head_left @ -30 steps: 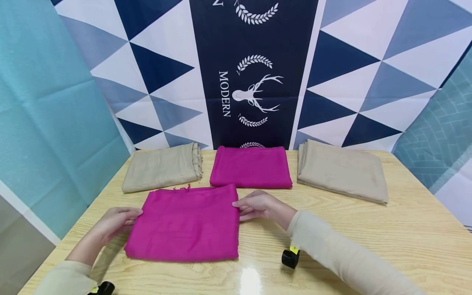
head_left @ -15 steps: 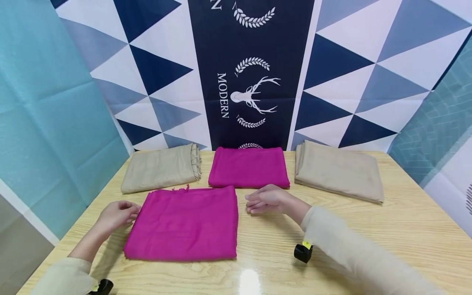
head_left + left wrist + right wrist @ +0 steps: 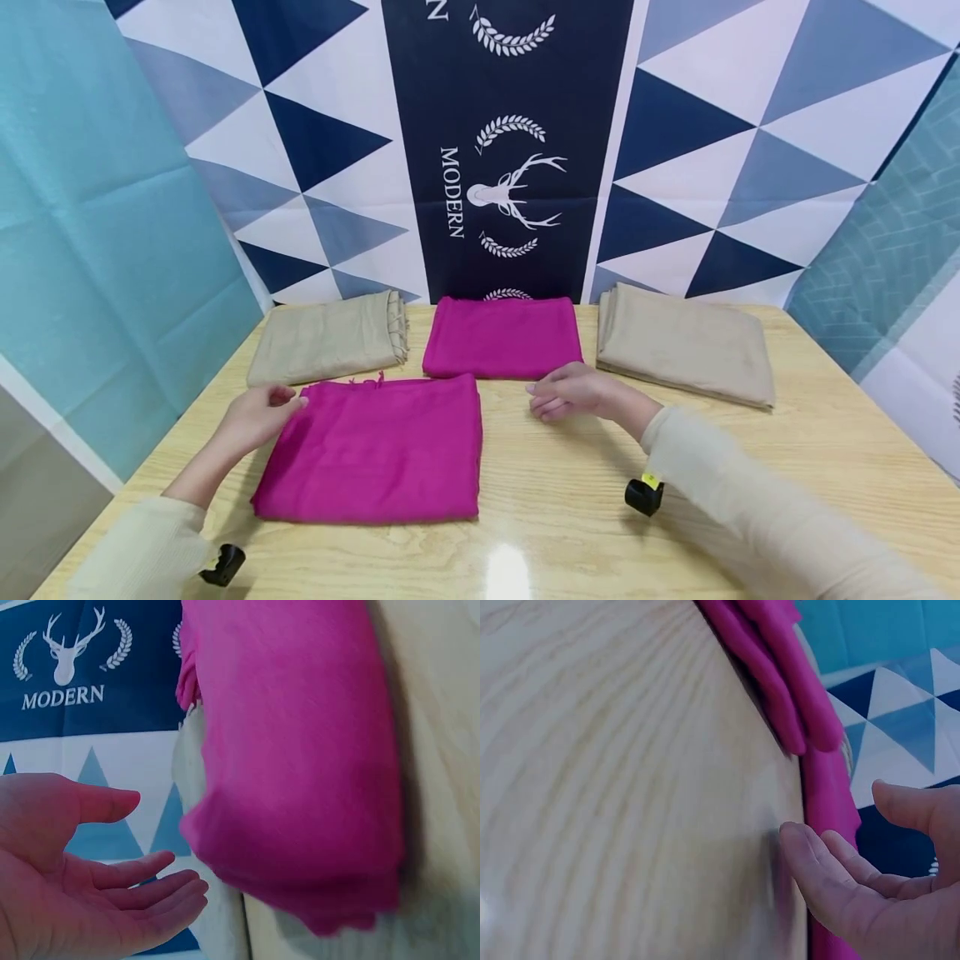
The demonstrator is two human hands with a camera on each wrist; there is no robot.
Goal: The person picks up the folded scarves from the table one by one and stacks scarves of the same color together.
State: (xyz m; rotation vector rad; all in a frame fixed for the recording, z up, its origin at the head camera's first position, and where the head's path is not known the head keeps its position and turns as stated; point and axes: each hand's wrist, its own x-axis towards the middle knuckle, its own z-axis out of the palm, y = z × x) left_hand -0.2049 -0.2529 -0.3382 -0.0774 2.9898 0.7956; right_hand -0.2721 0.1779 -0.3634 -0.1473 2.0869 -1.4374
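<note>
A folded magenta scarf [image 3: 375, 454], with a few fringe threads at its far edge, lies flat on the near left of the table. My left hand [image 3: 258, 417] hovers at its far left corner with relaxed fingers, and in the left wrist view the palm shows bare beside the folded end. To the right of this scarf, my right hand [image 3: 573, 393] is held over the wood, loosely bent and holding nothing. It is close to the front edge of a second folded magenta scarf [image 3: 502, 337] at the back middle. The right wrist view shows its fingers and thumb apart.
A folded beige scarf [image 3: 322, 337] with fringe lies at the back left, and another folded beige cloth [image 3: 686, 346] at the back right. A patterned wall hanging [image 3: 517, 100] rises right behind the wooden table [image 3: 555, 517]. A teal curtain [image 3: 112, 192] borders the left side.
My right hand has let go of the near scarf's right edge and moved away to the right. My left hand has come off the left edge and shifted toward the far corner.
</note>
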